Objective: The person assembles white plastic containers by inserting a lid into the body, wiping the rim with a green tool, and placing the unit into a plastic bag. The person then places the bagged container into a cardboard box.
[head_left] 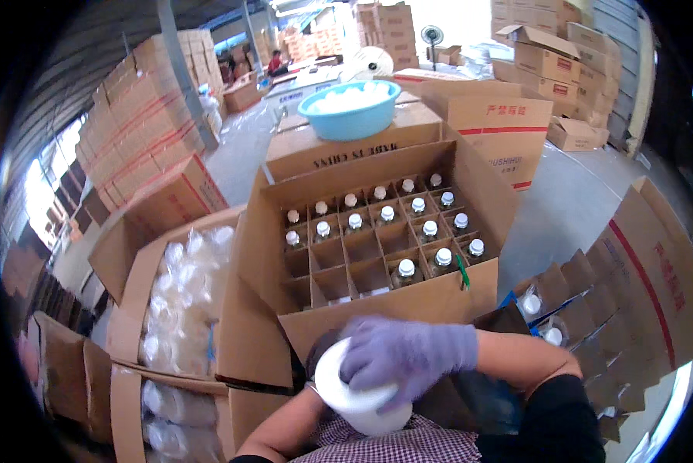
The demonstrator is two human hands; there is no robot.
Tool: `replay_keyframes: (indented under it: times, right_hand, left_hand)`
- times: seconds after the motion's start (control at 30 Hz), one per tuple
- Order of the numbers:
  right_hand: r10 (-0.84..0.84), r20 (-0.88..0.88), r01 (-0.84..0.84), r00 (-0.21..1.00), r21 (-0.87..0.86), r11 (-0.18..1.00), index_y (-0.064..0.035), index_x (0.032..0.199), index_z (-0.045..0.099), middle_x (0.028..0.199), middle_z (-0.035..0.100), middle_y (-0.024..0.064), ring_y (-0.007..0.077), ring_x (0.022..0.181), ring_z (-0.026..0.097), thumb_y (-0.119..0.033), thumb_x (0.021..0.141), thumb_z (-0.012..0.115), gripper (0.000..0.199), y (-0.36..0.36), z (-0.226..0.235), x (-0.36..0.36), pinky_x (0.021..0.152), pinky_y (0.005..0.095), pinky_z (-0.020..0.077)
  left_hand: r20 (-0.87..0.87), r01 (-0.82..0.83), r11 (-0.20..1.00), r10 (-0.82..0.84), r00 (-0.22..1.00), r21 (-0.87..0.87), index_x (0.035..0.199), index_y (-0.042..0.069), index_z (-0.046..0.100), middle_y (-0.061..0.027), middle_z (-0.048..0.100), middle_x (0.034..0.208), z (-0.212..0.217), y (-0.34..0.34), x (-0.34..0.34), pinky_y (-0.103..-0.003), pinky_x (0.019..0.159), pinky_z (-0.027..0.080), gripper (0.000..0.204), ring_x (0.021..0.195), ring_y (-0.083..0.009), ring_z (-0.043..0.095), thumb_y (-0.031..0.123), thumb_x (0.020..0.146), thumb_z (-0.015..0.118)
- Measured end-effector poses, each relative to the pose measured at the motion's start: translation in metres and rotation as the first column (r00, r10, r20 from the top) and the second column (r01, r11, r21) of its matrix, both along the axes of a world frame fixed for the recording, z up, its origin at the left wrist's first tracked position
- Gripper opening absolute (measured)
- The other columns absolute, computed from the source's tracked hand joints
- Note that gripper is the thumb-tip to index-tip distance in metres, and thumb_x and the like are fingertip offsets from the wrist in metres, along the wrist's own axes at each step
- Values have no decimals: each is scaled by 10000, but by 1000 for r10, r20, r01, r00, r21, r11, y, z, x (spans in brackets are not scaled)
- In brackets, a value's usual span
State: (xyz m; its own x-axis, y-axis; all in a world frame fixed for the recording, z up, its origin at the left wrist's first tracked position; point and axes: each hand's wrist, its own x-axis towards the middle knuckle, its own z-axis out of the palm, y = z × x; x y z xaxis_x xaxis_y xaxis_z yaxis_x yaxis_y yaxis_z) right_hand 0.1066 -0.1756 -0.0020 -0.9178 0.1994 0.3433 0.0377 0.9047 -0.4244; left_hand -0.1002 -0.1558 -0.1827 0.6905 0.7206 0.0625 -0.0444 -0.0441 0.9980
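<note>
Right hand (408, 351): gloved fingers clasp a white cylinder (366, 417). Left hand (321, 353) mostly hidden; cannot tell finger state.

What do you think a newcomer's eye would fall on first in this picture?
Probably the open divided carton in the middle, where rows of white-capped bottles stand in its compartments. Next might come the bright blue basin just behind it, heaped with small white things. At the bottom centre, the purple-gloved right hand over a rounded white object also stands out.
</note>
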Motion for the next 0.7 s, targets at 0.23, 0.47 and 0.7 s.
replay_keyframes:
  times: [0.23, 0.47, 0.7]
  right_hand:
    - [-141, -5, 139, 990, -137, 981, -71, 1218, 634, 1265, 610, 173, 359, 1190, 590, -357, 728, 765, 583, -28, -9, -13, 1042, 470, 454]
    - [-603, 251, 628, 758, -32, 777, -131, 1495, 450, 1373, 568, 194, 422, 1264, 551, -541, 890, 640, 755, -38, -16, -2, 1064, 505, 442]
    - [-509, 72, 482, 858, -460, 746, -73, 1295, 614, 1282, 636, 160, 294, 1225, 593, -379, 882, 689, 519, -7, -93, 15, 1040, 423, 477]
  left_hand:
    - [746, -482, 871, 257, 615, 98, 1212, 68, 542, -40, 614, 1144, 69, -67, 56, -381, 986, 512, 540, 1257, -194, 517, 368, 810, 741]
    - [131, -28, 926, 83, 988, -376, 1552, 0, 328, -104, 546, 1415, 86, -91, -36, -357, 1064, 448, 929, 1243, -185, 553, 273, 819, 829]
    - [75, -131, 940, 163, 984, -315, 1457, -9, 480, -58, 616, 1252, 50, -70, -20, -271, 925, 494, 720, 1065, -146, 597, 263, 862, 779]
